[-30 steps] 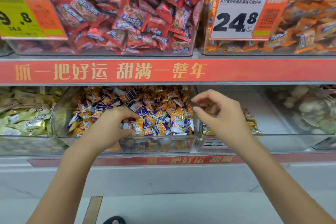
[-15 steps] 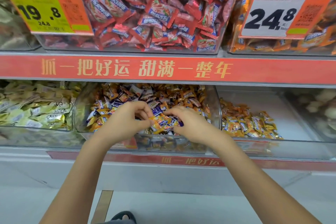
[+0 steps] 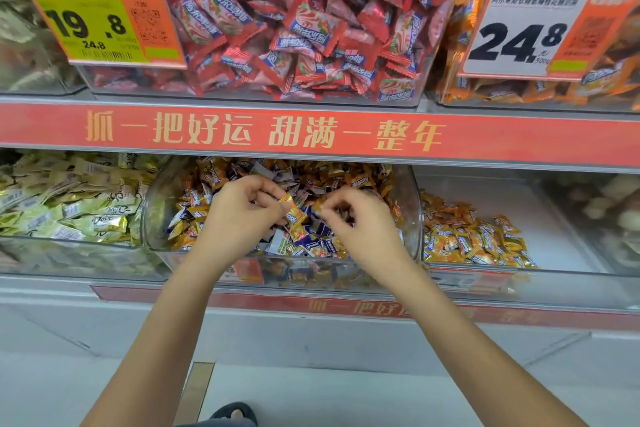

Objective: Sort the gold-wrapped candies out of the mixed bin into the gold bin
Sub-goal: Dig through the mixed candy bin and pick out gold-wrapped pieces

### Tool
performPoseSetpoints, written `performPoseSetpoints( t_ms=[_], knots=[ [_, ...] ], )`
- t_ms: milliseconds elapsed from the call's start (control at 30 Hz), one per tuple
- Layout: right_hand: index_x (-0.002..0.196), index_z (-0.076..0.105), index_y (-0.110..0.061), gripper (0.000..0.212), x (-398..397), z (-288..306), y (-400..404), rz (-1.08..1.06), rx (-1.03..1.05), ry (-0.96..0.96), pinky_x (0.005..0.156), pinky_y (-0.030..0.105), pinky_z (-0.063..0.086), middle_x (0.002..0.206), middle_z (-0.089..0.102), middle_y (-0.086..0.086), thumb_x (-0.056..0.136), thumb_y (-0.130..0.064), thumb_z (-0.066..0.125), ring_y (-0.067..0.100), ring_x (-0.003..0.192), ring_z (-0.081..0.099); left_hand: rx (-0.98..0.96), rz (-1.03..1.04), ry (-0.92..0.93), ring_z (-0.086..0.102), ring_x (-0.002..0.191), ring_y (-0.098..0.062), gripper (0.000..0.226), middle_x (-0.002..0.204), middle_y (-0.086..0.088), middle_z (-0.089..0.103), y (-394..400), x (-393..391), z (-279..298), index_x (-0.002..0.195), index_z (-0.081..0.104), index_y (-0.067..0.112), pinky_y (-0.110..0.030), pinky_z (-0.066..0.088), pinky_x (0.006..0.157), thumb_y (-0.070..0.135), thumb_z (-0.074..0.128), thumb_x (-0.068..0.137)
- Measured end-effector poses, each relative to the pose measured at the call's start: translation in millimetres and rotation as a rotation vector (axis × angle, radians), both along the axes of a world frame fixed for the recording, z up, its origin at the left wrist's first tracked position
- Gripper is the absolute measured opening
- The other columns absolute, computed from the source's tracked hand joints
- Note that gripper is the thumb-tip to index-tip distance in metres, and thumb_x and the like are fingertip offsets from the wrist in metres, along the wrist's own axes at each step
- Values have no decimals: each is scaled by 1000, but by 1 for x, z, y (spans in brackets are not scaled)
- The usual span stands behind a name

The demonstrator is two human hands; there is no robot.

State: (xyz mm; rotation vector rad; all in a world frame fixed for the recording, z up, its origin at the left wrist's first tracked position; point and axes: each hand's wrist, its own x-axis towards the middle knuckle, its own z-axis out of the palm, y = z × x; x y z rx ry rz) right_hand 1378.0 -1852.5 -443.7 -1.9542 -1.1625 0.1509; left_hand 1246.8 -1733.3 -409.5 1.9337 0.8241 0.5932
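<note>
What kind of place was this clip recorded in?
Most likely the bulk candy aisle of a shop: clear bins of wrapped sweets on shelves, such as the mixed bin, price tags like the 24.8 tag, and a red shelf banner.

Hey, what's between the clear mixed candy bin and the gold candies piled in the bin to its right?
In the head view, only the clear plastic bin walls separate the mixed bin from the gold candy pile.

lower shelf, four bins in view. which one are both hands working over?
The mixed bin, second from left, with gold and blue wrappers together. Left hand and right hand each pinch a gold candy above it; the gold bin sits just right.
</note>
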Motion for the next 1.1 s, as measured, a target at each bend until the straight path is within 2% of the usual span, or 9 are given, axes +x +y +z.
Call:
performPoseSetpoints(
  t_ms=[167,333,467,567,667,767,867,967,1100],
  knots=[
    [97,61,-8,6,-9,33,-26,234,199,500,81,18,49,99,66,0,93,-12,59,1,90,63,-232,-91,-154,70,64,-14,8,68,-7,68,-24,13,6,86,65,6,-22,57,59,2,70,81],
    [91,67,-14,4,5,44,-60,92,229,337,82,22,53,92,71,-3,88,-11,66,8,88,67,-254,-214,-227,71,79,-16,21,93,-2,69,-45,28,2,107,63,12,-28,59,69,9,67,86],
    [83,66,-23,13,37,37,-102,-184,336,294,79,23,52,86,71,-3,84,-11,70,12,83,67,166,-306,-100,60,88,0,20,97,14,64,-49,42,-16,104,65,23,-23,52,80,14,67,87],
    [83,65,-23,15,63,16,-121,-361,198,253,72,26,51,85,70,-2,84,-9,69,16,84,65,438,-534,45,48,109,3,33,111,25,57,-51,57,-32,115,65,30,-18,37,95,31,71,83],
    [99,66,-26,21,73,0,-128,-372,-27,185,70,17,41,105,67,-7,86,-10,67,14,101,60,305,-713,156,41,123,1,33,134,12,52,-47,73,-39,118,66,29,-27,30,108,37,66,86],
    [105,66,-27,25,70,5,-130,-359,9,65,82,21,38,107,62,-17,87,-10,65,6,107,56,189,-782,279,30,134,-5,26,147,11,39,-40,83,-37,114,69,32,-39,22,114,38,54,93],
    [99,67,-28,23,66,16,-130,-348,136,74,91,26,47,107,66,-16,89,-8,61,7,106,60,353,-837,446,21,140,-9,19,153,15,26,-32,85,-36,108,68,38,-40,18,115,37,61,90],
    [92,68,-25,29,55,26,-127,-271,214,125,88,13,47,111,67,-13,91,0,54,-4,105,61,433,-746,396,40,130,-13,15,138,10,48,-16,82,-40,98,67,27,-29,34,100,27,71,83],
    [89,69,-22,27,37,38,-108,-95,164,74,82,10,47,100,70,-19,90,2,57,-5,95,64,496,-612,305,49,120,-12,12,126,6,60,-6,72,-43,89,67,18,-25,37,93,18,75,80]
  ],
)
